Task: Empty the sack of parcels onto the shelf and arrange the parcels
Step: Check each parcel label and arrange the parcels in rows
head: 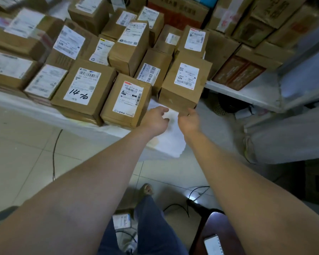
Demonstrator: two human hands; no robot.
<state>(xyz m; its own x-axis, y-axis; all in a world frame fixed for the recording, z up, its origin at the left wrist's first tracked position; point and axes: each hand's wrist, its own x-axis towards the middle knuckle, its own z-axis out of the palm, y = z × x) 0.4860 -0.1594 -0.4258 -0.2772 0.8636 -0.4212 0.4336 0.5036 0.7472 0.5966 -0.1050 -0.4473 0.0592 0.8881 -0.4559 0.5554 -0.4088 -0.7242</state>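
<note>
Several brown cardboard parcels with white labels cover a low white shelf [50,115]. Its front right corner holds a parcel labelled "023" [184,83]. To its left stand a parcel with a red-topped label [126,100] and one marked "14" by hand [83,87]. My left hand [156,119] and my right hand [189,120] reach out side by side just below the front face of the "023" parcel, fingers curled, over the bare shelf corner [170,142]. The right fingertips touch the box's lower edge. No sack is in view.
More boxes fill a second white shelf [247,95] at the right. A dark basket [226,105] sits under it. On the tiled floor lie black cables [54,153], a parcel [121,220] by my legs, and a dark stool [219,229] carrying a phone [214,244].
</note>
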